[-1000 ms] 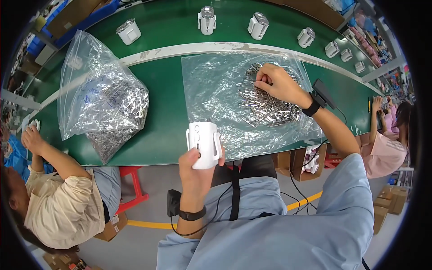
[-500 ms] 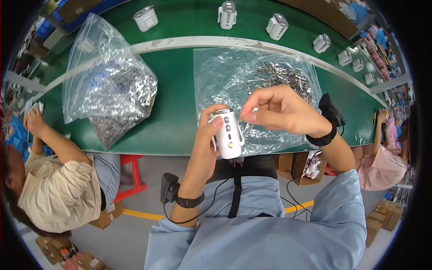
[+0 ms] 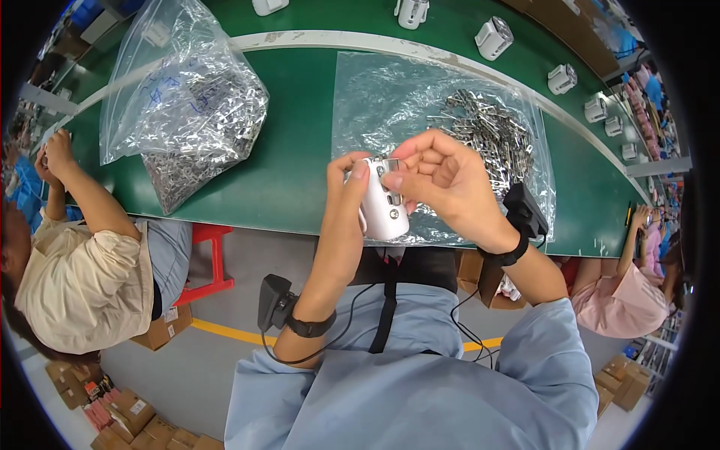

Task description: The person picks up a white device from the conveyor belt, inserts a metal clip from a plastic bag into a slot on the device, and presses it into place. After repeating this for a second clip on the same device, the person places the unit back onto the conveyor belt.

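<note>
My left hand is wrapped round a white handheld device, which has several dark buttons and one round button down its front. The device is tilted, its silvery top away from me. At its upper right edge, my right hand pinches a small shiny metal piece between thumb and index finger, against the device. The fingers partly cover that piece, so its exact shape is hidden. Just beyond my right hand, a pile of small metal clips lies on a flat clear plastic bag on the green table.
A large clear bag of metal parts stands left on the table. Past a pale curved rail, several more white devices stand in a row. A co-worker sits at the left, another at the right. A red stool is below.
My right fingers have come in from beside the device to its upper right edge. The view has shifted, so the table and its contents appear higher.
</note>
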`<state>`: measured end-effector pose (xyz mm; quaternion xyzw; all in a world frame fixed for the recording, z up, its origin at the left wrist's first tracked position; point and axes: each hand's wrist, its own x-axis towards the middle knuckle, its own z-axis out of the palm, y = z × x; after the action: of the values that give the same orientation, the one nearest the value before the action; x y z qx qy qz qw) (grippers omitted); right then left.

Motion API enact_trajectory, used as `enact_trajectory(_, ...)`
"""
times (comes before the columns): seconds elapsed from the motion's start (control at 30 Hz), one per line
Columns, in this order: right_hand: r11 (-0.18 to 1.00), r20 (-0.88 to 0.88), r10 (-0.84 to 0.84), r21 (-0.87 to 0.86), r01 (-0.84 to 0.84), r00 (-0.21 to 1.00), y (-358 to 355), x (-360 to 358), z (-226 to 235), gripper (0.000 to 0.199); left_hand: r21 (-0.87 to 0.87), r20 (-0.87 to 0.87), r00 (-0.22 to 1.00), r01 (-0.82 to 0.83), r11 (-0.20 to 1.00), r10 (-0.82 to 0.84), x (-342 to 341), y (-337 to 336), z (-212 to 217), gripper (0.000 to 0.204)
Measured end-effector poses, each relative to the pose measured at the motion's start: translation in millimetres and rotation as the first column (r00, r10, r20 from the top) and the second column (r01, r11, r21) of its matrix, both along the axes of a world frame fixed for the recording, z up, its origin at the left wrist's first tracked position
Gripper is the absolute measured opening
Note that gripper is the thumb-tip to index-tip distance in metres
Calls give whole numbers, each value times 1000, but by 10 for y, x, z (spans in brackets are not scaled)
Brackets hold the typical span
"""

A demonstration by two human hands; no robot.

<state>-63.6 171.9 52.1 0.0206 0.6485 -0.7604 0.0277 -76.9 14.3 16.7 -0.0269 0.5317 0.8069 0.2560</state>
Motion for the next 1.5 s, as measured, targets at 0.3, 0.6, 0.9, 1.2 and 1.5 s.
enact_trajectory(0.3,987,150,134,70,-146,979,202,-7,-49,9,-89,-53,998,-30,996,25,-21,87,23,47)
enact_trajectory(0.6,959,-63,67,279,-47,996,164,38,-121,12,-157,-66,998,-9,988,-2,12,122,59,48)
enact_trajectory(0.9,743,-150,229,665,-74,962,224,81,-99,23,-163,-65,996,54,985,-65,6,52,81,42)
enact_trajectory(1.2,847,-204,17,524,94,979,-16,403,-275,32,272,-24,992,-113,956,125,94,53,91,42)
enact_trajectory(1.5,948,113,-201,-226,223,973,-594,734,-251,47,214,-250,888,-338,916,386,382,76,11,45)
